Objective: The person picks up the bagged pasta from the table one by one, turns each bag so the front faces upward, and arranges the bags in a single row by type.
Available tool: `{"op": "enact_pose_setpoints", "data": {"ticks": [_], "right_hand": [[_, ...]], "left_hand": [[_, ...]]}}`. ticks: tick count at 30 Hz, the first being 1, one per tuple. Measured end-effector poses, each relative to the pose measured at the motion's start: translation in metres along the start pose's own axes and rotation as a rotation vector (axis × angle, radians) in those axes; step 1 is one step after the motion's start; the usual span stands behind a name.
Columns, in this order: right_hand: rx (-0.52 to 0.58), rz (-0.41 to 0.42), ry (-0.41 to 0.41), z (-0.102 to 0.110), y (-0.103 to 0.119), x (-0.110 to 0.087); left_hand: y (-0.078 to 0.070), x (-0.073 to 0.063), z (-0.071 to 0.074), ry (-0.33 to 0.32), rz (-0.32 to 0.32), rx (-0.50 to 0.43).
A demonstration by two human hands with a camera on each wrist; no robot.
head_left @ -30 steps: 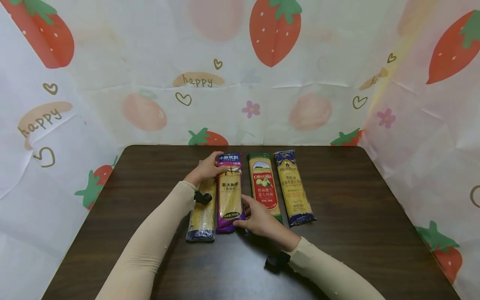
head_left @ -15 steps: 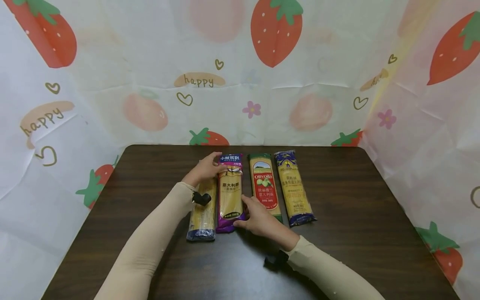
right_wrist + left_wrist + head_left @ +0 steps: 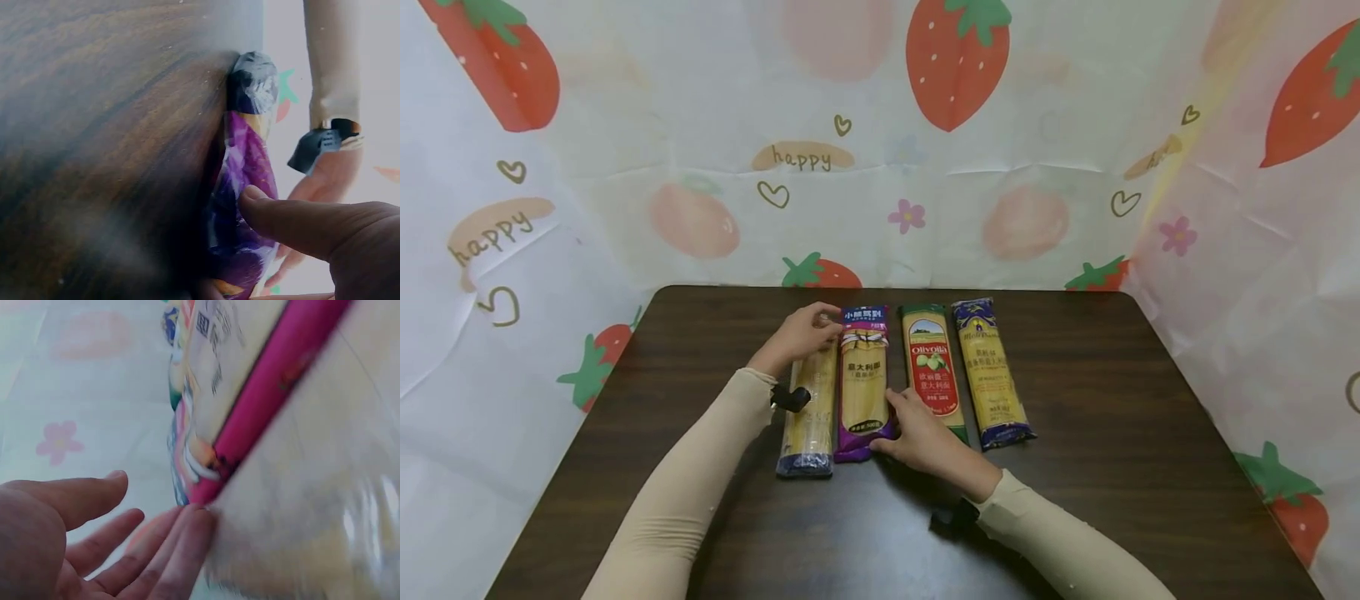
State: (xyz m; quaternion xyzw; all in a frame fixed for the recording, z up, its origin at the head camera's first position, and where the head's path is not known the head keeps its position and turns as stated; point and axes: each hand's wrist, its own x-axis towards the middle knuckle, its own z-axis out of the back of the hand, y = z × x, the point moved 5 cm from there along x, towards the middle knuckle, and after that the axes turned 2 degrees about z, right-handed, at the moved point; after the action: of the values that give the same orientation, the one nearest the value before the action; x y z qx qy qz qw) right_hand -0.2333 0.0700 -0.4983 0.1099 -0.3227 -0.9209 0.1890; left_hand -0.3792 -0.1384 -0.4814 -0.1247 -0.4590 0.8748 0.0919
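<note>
A purple-ended pasta packet (image 3: 865,375) lies second from left in a row of pasta packets. My left hand (image 3: 801,333) is at its upper left edge, over the top of a clear packet with a blue end (image 3: 807,417). In the left wrist view the left fingers (image 3: 187,544) are fairly straight, tips right at the purple packet's edge, with the thumb apart. My right hand (image 3: 925,437) touches the purple packet's lower right side with spread thumb and forefinger. The right wrist view shows that thumb (image 3: 275,215) against the purple wrapper.
To the right lie a green-and-red pasta packet (image 3: 932,367) and a yellow packet with blue ends (image 3: 992,375). All rest on a dark wooden table (image 3: 1112,467). A strawberry-print sheet (image 3: 850,225) rises behind it and at both sides.
My left hand has drawn slightly left, its fingers coming off the purple packet's upper face. My right hand stays at that packet's lower side; the packets look unmoved.
</note>
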Motion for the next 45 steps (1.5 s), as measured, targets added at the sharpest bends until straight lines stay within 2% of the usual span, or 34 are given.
{"op": "enact_pose_setpoints", "data": {"ticks": [5, 10, 13, 16, 20, 25, 31, 40, 45], "right_hand": [[-0.054, 0.061, -0.039, 0.005, 0.011, -0.003], [-0.134, 0.104, -0.074, 0.008, 0.023, -0.006], [-0.182, 0.139, -0.096, 0.008, 0.027, -0.007], [-0.219, 0.2, -0.113, 0.007, 0.032, -0.007], [-0.234, 0.271, -0.08, 0.001, 0.039, -0.005], [-0.232, 0.332, 0.002, -0.011, 0.046, -0.002], [-0.301, 0.354, 0.047, -0.025, 0.051, 0.006], [-0.451, 0.374, 0.023, -0.04, 0.059, 0.014], [-0.531, 0.38, 0.0, -0.049, 0.062, 0.017]], "left_hand": [[0.007, -0.001, 0.013, -0.027, -0.038, 0.067], [0.018, -0.001, 0.025, -0.057, -0.054, 0.18], [0.021, -0.002, 0.029, -0.031, -0.069, 0.252], [0.026, 0.0, 0.027, 0.025, -0.101, 0.291], [0.034, 0.004, 0.023, 0.081, -0.135, 0.303], [0.042, 0.007, 0.023, 0.089, -0.101, 0.313], [0.045, 0.008, 0.023, 0.109, -0.055, 0.37], [0.044, 0.009, 0.02, 0.125, -0.039, 0.444], [0.047, 0.007, 0.023, 0.112, -0.029, 0.479]]}}
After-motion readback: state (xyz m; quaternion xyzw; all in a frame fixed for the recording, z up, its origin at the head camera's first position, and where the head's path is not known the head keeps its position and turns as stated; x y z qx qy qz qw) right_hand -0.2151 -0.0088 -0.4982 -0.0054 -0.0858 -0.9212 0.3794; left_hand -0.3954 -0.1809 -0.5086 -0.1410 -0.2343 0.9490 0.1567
